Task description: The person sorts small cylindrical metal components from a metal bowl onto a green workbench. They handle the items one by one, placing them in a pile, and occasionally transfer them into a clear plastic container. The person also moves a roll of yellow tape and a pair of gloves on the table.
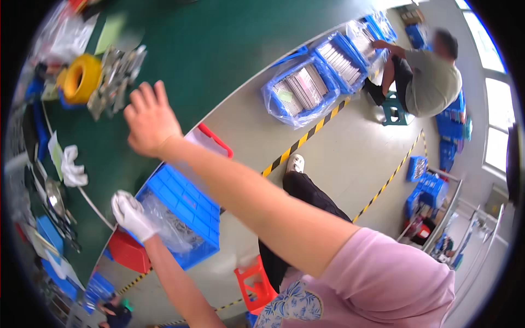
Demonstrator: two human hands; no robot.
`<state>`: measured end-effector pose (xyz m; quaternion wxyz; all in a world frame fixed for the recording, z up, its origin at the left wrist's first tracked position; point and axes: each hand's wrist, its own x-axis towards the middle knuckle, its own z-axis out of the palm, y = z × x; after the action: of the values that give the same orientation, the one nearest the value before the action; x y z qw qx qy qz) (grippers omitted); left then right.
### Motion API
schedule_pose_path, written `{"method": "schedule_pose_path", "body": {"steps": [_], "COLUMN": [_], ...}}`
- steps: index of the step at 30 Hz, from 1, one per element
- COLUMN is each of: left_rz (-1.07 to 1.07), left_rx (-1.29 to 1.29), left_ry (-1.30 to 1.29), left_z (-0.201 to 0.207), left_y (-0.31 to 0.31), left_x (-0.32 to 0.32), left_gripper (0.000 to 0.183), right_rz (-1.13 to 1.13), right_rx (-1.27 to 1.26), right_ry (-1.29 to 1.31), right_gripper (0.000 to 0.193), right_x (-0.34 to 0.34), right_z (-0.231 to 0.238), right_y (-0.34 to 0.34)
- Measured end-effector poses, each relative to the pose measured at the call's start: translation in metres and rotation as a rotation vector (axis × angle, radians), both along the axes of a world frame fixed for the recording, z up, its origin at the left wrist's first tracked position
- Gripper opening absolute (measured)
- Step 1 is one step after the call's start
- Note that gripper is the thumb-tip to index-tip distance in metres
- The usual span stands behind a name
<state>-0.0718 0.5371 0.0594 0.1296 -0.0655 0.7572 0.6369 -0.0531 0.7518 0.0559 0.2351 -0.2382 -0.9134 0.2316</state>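
Observation:
My right hand [150, 120] is bare and reaches over the green tabletop [202, 54] with its fingers spread, holding nothing. Just beyond it lies a pile of silvery metal pieces [116, 79], beside a large yellow roll [82, 79]. In a white glove, my left hand [132, 215] is at the table's edge with its fingers curled in; whatever is in them, if anything, is hidden. A crumpled white cloth or glove [73, 167] rests on the table farther left. Next to my left hand stands a blue crate [186, 199] lined with clear plastic, with small metallic parts inside.
A red bin [128, 251] is under the table edge, and a red stool [257, 284] stands near my legs. Blue crates of metal strips [301, 90] line the table's far side. A person [432, 76] sits there on a green stool [395, 109]. Yellow-black tape [306, 136] marks the floor.

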Motion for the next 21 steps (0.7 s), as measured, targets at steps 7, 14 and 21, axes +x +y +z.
{"method": "schedule_pose_path", "body": {"steps": [7, 14, 21], "left_rz": [-0.084, -0.701, -1.084], "left_rx": [-0.052, -0.095, -0.256], "left_ry": [-0.027, -0.179, 0.584], "left_z": [-0.023, -0.043, 0.002], "left_y": [0.066, 0.123, 0.177], "left_x": [0.218, 0.379, 0.378], "left_gripper": [0.027, 0.015, 0.007], "right_rz": [0.399, -0.022, -0.017], "right_rx": [-0.58, -0.696, -0.737], "right_ry": [0.494, 0.246, 0.156], "right_gripper": [0.013, 0.008, 0.009], "right_x": [0.233, 0.453, 0.486], "right_z": [-0.026, -0.028, 0.015], "right_y": [-0.002, 0.035, 0.074]}}
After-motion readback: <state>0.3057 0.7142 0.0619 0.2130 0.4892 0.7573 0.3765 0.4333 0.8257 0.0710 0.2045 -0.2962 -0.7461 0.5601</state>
